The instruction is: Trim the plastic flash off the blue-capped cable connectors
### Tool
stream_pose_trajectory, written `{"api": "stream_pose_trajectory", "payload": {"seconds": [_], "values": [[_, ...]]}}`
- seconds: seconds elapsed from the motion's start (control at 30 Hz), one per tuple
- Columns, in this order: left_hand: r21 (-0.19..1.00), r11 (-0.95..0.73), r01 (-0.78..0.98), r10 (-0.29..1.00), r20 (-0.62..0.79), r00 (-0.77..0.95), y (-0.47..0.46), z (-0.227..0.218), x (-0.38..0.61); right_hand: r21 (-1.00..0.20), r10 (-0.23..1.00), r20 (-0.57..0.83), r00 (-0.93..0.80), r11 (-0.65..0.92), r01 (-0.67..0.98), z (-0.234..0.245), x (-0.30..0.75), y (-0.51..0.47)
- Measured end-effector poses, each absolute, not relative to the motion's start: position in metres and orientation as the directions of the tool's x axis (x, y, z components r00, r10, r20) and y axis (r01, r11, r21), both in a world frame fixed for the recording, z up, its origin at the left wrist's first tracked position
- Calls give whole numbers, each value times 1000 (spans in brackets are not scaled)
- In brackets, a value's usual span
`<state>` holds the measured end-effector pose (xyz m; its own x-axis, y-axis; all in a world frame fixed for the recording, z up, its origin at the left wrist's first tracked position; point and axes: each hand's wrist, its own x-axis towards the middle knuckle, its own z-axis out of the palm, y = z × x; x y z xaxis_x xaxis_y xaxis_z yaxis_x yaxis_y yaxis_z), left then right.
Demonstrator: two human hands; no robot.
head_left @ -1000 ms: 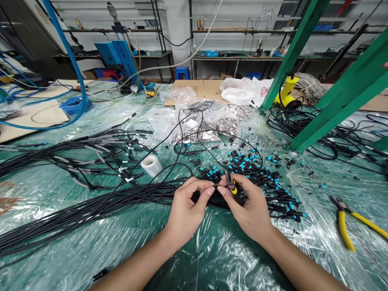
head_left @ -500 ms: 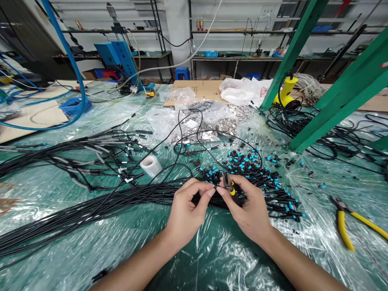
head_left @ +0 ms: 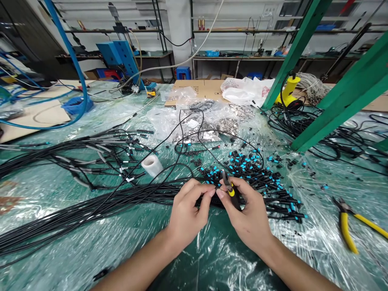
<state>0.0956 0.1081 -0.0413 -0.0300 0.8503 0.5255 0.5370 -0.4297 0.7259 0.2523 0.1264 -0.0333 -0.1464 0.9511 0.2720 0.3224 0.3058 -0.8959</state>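
Observation:
My left hand [head_left: 191, 206] is closed, thumb and forefinger pinched on a tiny dark piece too small to name. Its fingertips almost meet those of my right hand [head_left: 247, 210]. Wrapped in the right hand are cutting pliers [head_left: 232, 192] with black-and-yellow handles, their jaws pointing up and away from me; the thumb and forefinger of that hand also come up to the dark piece. Behind and below both hands runs a bundle of black cables [head_left: 121, 204]. Many of its ends carry blue-tipped connectors [head_left: 242, 161], heaped just beyond my right hand.
Yellow-handled pliers [head_left: 345, 226] lie at the right. A white roll [head_left: 152, 165] stands beside more black cables [head_left: 75, 149]. Bags of small metal parts [head_left: 197, 129] lie farther back. A green post [head_left: 315, 117] rises at right, near a yellow tool [head_left: 289, 93].
The view has shifted very slightly, so everything sits a little to the right. Both hands keep nearly the same pinch, and the pliers in the right hand have tilted slightly.

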Motion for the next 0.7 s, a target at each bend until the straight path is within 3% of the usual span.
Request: {"api": "stream_pose_trajectory", "payload": {"seconds": [0.1, 0.2, 0.37, 0.7], "values": [[820, -332, 466, 904, 418, -91, 114, -38, 90, -954, 965, 194, -178, 228, 195, -29, 254, 131], [882, -268, 389, 917, 357, -179, 121, -37, 82, -970, 956, 111, -270, 163, 180, -23, 261, 138], [890, -293, 350, 896, 384, -225, 128, -37, 73, -950, 884, -53, -464, 99, 297, -17, 271, 144], [861, -372, 347, 877, 448, -172, 127, -34, 71, -950, 811, -120, -572, 74, 303, -11, 269, 139]]}}
